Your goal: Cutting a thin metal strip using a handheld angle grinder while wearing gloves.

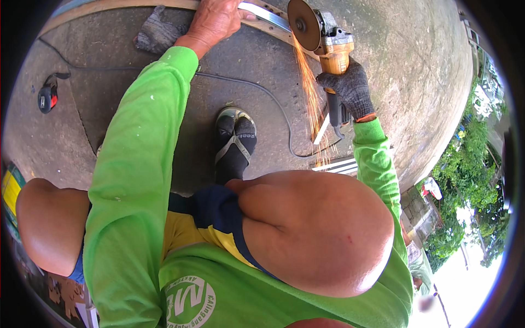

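Observation:
Bare and closed, my left hand [210, 24] grips a shiny metal strip [266, 15] against a long wooden board [123, 3] at the top of the view. My right hand [353, 90], in a grey knit glove, is wrapped round the body of a yellow angle grinder [334, 52]. The grinder's brown disc [304, 24] stands at the strip's right end. Orange sparks [309, 93] stream from there toward me. Whether the disc has gone through the strip is hidden.
A loose grey glove [156, 33] lies left of my left hand. A black cord [257, 85] curves over the concrete past my foot [234, 136]. The tape measure [48, 98] is at far left, metal lengths [339, 165] below the grinder. Another person [418, 268] appears at lower right.

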Demonstrator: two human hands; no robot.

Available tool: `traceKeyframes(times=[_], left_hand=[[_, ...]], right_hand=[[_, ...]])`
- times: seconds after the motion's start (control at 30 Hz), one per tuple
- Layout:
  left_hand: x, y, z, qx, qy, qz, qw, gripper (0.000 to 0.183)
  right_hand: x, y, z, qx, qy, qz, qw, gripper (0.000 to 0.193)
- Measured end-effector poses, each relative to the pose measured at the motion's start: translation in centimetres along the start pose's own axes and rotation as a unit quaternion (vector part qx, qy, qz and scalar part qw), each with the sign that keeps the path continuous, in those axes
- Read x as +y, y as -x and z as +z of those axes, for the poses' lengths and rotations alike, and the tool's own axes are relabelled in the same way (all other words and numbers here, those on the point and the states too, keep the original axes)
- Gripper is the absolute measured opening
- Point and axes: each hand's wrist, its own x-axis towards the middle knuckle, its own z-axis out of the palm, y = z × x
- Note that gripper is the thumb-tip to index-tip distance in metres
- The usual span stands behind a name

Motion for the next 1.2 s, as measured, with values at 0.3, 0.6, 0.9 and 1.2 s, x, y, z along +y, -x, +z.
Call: traceKeyframes(times=[0.3,0.6,0.9,1.2], left_hand=[[0.0,0.0,-0.1,-0.001,-0.003,0.001,1.0,0.022],[0.0,0.0,-0.2,-0.003,-0.013,-0.004,1.0,0.022],[-0.5,0.2,0.0,0.004,-0.007,0.007,1.0,0.017],[-0.3,0.1,0.0,0.007,-0.002,0.011,1.0,0.015]], right_hand=[[0.8,0.3,0.4,0.003,0.016,0.001,1.0,0.056],[0.7,0.8,0.6,0.01,0.002,0.005,1.0,0.057],[1.1,0.9,0.8,0.007,0.0,0.005,1.0,0.055],[0.9,1.3,0.7,-0.003,-0.005,0.021,1.0,0.054]])
